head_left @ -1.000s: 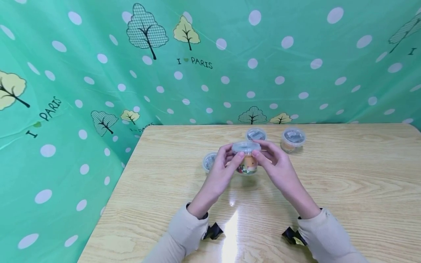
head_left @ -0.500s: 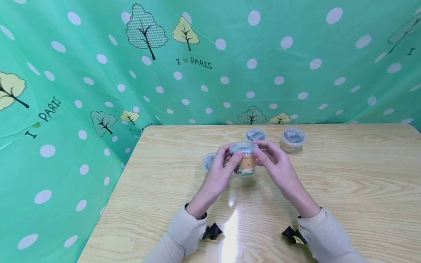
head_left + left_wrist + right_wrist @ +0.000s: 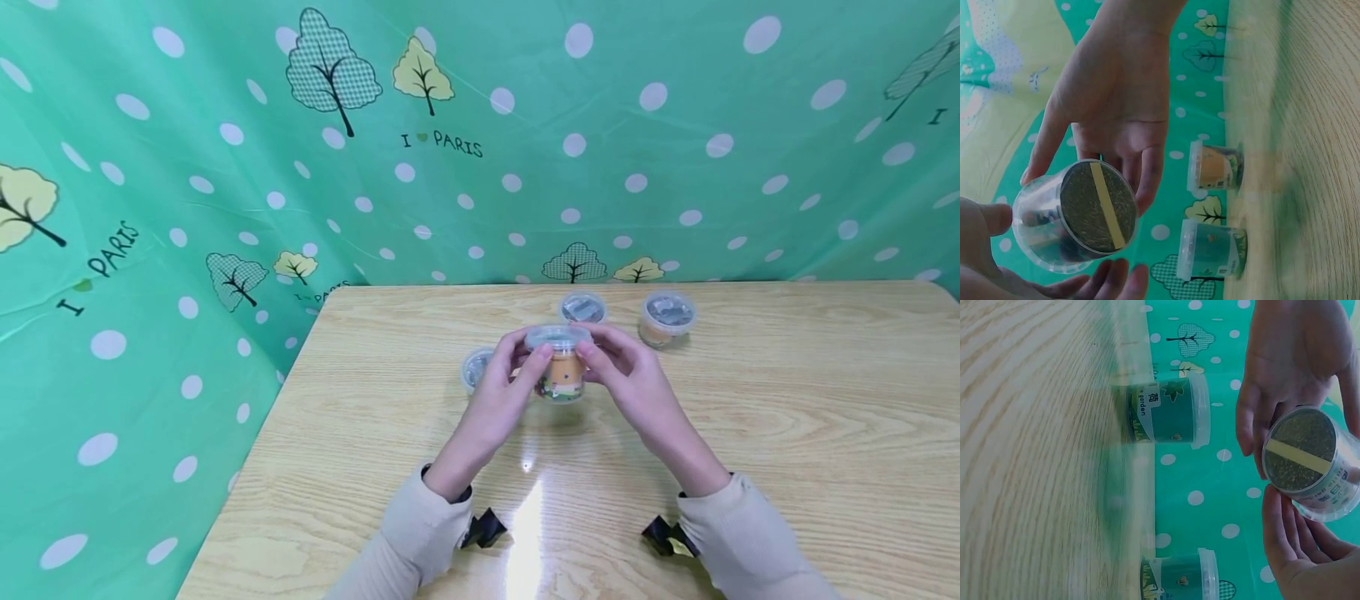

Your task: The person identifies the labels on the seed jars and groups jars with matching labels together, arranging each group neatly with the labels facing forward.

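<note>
A lidded clear plastic cup (image 3: 560,367) with an orange printed label is held up off the table between both hands. My left hand (image 3: 504,393) grips its left side, thumb in front and fingers round the back. Opposite it, my right hand (image 3: 636,382) holds the right side, thumb near the lid's rim. In the left wrist view the underside of the cup (image 3: 1100,206) shows dark, grainy contents crossed by a yellow strip. The same base and strip on the cup (image 3: 1302,450) appear in the right wrist view. The fingertips behind the cup are partly hidden.
Three similar lidded cups stand on the wooden table (image 3: 787,417): one (image 3: 476,367) behind my left hand, one (image 3: 583,307) at the back and an orange-labelled one (image 3: 667,319) to its right. A green dotted curtain (image 3: 480,200) hangs behind the table.
The held cup has shifted slightly left and turned a little, so its printed picture faces differently. Both hands keep their grip almost in place. The other cups have not moved.
</note>
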### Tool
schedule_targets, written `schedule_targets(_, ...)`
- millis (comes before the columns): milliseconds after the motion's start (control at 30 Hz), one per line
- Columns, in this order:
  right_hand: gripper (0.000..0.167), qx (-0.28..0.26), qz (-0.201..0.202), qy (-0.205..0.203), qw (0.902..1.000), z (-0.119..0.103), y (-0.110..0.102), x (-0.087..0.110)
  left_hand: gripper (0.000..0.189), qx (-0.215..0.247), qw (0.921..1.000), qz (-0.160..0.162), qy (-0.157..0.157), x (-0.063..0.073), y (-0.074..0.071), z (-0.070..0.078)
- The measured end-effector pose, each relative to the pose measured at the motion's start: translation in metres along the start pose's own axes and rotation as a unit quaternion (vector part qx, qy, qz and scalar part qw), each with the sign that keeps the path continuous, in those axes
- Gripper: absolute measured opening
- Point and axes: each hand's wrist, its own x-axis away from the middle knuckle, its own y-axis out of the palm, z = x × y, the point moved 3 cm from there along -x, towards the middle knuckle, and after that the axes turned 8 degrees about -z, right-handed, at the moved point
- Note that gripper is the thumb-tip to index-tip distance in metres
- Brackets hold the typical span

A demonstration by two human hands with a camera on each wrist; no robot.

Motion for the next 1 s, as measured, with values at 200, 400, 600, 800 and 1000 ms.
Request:
schedule_targets(200,0.047,0.006,0.025,0.01,0.9996,-0.0005,-0.0013,0.0017,0.067,-0.013,0.9998,0.013,0.001,-0.0002,0.0038,0.0008)
schedule_targets(400,0.045,0.006,0.017,0.002,0.9998,-0.0001,-0.0016,0.0029,0.065,-0.002,1.0,-0.004,0.008,-0.0019,0.0074,-0.0007)
schedule_targets(600,0.044,-0.011,-0.012,-0.013,0.9998,0.003,-0.0048,0.0014,0.061,0.009,0.9998,-0.007,0.016,-0.0022,0.0038,-0.0021)
schedule_targets(800,0.045,-0.014,-0.051,-0.02,0.9984,0.0025,-0.0024,-0.0012,0.059,0.017,0.9995,-0.007,0.027,-0.0019,0.0002,-0.0027)
schedule_targets(1000,0.045,0.016,-0.014,-0.009,0.9997,0.0004,-0.0028,-0.0001,0.062,0.018,0.9996,-0.009,0.018,-0.001,0.0006,-0.0022)
